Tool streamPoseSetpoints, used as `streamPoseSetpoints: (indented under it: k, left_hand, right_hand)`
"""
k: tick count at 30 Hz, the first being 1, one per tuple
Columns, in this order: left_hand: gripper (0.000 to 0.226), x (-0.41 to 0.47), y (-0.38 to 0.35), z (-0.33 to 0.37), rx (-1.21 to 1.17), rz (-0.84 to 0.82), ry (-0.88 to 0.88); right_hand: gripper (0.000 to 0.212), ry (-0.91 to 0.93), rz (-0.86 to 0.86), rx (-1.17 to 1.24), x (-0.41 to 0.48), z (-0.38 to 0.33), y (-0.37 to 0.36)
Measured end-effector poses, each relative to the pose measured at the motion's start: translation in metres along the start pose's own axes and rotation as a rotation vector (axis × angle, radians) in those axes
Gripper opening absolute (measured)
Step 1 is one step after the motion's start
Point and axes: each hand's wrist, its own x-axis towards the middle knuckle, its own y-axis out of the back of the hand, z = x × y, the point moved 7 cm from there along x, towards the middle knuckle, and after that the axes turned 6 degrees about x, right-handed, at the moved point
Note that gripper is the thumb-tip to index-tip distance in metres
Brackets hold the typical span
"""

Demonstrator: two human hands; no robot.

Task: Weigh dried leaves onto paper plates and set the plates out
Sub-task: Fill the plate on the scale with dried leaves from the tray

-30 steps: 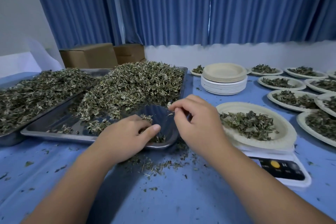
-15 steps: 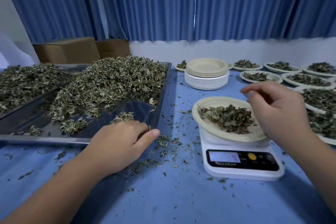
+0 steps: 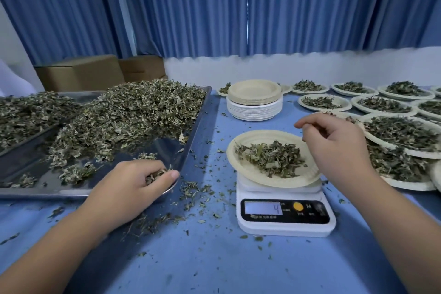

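Head view: leaves (image 3: 269, 156) weighed on plate (image 3: 262, 137).
Left hand (image 3: 133, 184) clutched a handful (image 3: 155, 173) over the tray (image 3: 164, 148); right hand (image 3: 334, 145) curled above plate, grasp unclear.

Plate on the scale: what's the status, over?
Left hand grips a clump of leaves at the tray corner. Right hand hovers over plate on scale, grasp unclear. Plate holds a small leaf pile. Nothing blocks it.
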Motion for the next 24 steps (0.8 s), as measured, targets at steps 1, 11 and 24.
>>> streamPoseSetpoints:
  k: [1,11,24]
  left_hand:
    - [0.066,0.002,0.0,-0.001,-0.003,-0.017,0.012]
    - [0.027,0.055,0.021,0.025,-0.054,-0.026,0.109]
    - [0.042,0.128,-0.015,0.173,-0.378,-0.009,-0.141]
  right_hand:
    - [0.035,-0.013,0.011,0.013,0.001,0.001,0.002]
    - [0.033,-0.081,0.037,0.036,0.006,0.011,0.013]
    - [0.033,-0.081,0.047,0.062,0.01,0.015,0.018]
